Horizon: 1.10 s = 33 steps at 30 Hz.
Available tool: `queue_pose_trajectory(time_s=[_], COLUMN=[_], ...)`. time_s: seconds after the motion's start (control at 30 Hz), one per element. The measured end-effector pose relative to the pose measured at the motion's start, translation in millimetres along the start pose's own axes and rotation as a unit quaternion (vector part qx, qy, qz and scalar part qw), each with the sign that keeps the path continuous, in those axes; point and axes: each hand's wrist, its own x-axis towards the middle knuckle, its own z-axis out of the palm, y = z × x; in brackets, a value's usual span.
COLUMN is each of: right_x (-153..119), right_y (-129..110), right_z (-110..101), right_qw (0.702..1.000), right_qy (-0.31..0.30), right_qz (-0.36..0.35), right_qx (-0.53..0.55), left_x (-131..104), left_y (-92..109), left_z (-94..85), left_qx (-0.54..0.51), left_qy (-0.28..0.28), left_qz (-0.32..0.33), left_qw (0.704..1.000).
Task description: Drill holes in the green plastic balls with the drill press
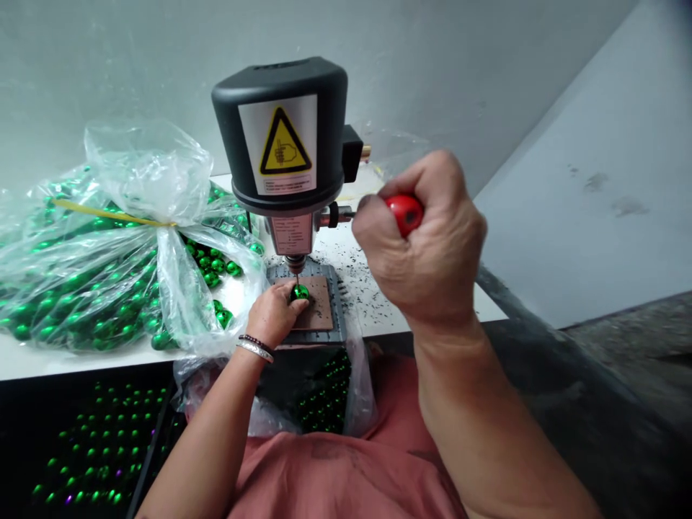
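A small drill press [281, 137] with a dark cover and a yellow warning sign stands in front of me. My left hand [274, 310] is closed around a shiny green ball [300, 292] on a brown board [320, 306] at the base of the press. The thin drill bit [297, 277] points straight down at the ball's top; whether it has gone in, I cannot tell. Up at the right, my right hand [432, 245] grips the red knob [405, 213] of the feed lever, its fingers wrapped round it.
Clear plastic bags [145, 180] full of green balls lie left of the press, one tied with a yellow strip. Loose green balls [216, 267] sit by the bag mouth. Dark shavings litter the white table [378, 310]. Below left is a black surface with green dots [102, 440].
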Motion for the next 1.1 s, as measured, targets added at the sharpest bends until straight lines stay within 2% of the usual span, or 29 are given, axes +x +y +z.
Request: queue_pose_trajectory(time_s=[0.27,0.67,0.87,1.1], right_x=[-33,-56,-68,-85], right_y=[11,23,33,44], right_z=[6,23,32,37], right_qw=[0.998,0.993,0.994,0.993], right_qy=[0.033,0.106,0.095,0.070], right_qz=[-0.050,-0.050,-0.017,-0.028], right_qx=[-0.016,-0.015,0.052,0.089], left_x=[-2,-3,-3,-4], left_y=[3,2,2,1], left_z=[-3.0,-0.6,-0.5,0.6], left_qx=[-0.029,0.003,0.017,0.025], left_qy=[0.001,0.001,0.001,0.006], left_qz=[0.000,-0.003,-0.005,-0.004], left_qw=[1.000,1.000,1.000,1.000])
